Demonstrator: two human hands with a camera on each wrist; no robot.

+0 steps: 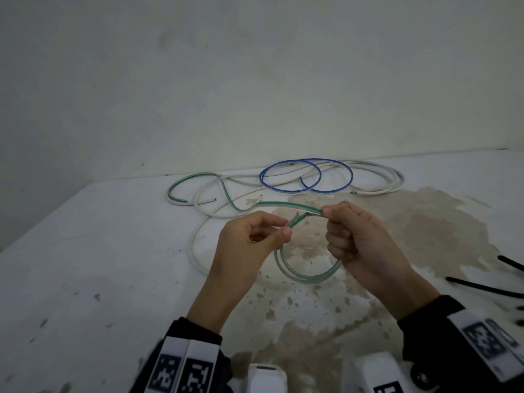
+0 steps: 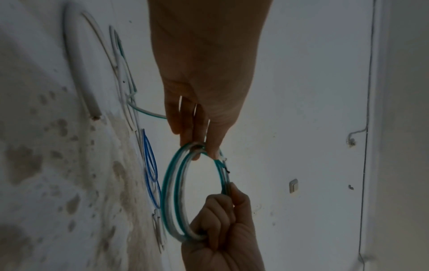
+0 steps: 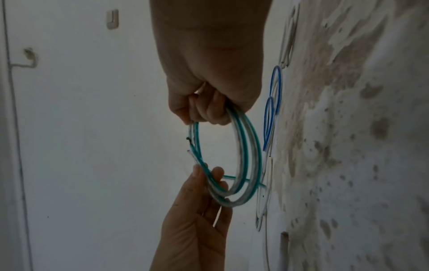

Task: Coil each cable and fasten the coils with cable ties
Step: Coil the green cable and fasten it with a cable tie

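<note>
A green-and-clear cable is held above the table as a small round coil of about two turns. My left hand pinches the coil near its frayed end between thumb and fingers. My right hand grips the opposite side of the coil in a fist. The cable's free length trails back over the table. A blue cable lies in two loops at the back, on top of white cables.
The white table has a large brown stain under and right of my hands. Black cable ties lie at the right edge. A wall stands right behind the table. A white cable loop lies left of the coil.
</note>
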